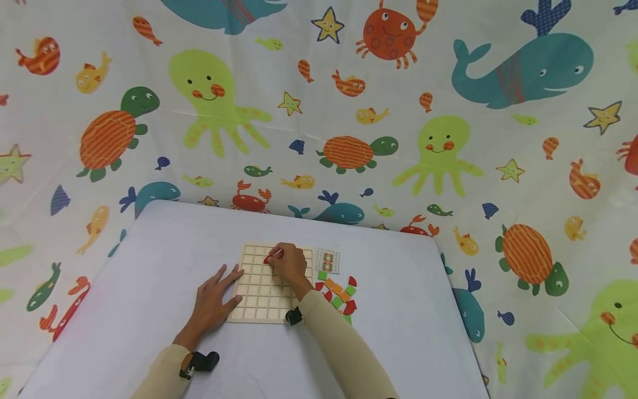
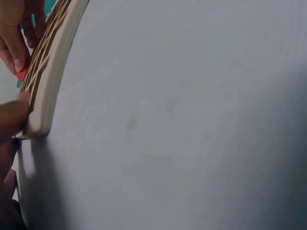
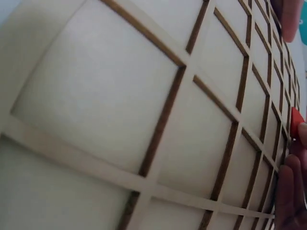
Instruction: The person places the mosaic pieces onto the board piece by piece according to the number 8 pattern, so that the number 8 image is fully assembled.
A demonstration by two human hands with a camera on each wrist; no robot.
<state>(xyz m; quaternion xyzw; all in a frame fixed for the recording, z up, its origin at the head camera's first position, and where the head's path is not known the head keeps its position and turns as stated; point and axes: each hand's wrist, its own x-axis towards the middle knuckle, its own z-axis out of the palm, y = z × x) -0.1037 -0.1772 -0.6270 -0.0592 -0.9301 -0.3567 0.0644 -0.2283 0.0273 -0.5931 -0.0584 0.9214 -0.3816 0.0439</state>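
A wooden grid board point(image 1: 253, 303) with square recesses lies on the white table. Over its upper middle, my right hand point(image 1: 290, 265) pinches a red quarter-round tile point(image 1: 268, 259) between thumb and fingers. The same red tile point(image 2: 22, 73) shows at the far side of the board in the left wrist view, and at the right edge of the right wrist view as a red piece point(image 3: 296, 120). My left hand point(image 1: 213, 299) rests at the board's left edge with its fingers spread, the thumb touching the rim. The right forearm covers part of the board's right side.
Right of the board lies a loose group of red, orange and green tiles, among them a green square point(image 1: 322, 275) and a red tile point(image 1: 350, 306). A small pattern card point(image 1: 328, 261) sits above them. A sea-animal cloth point(image 1: 319, 111) hangs behind the table point(image 1: 399, 310).
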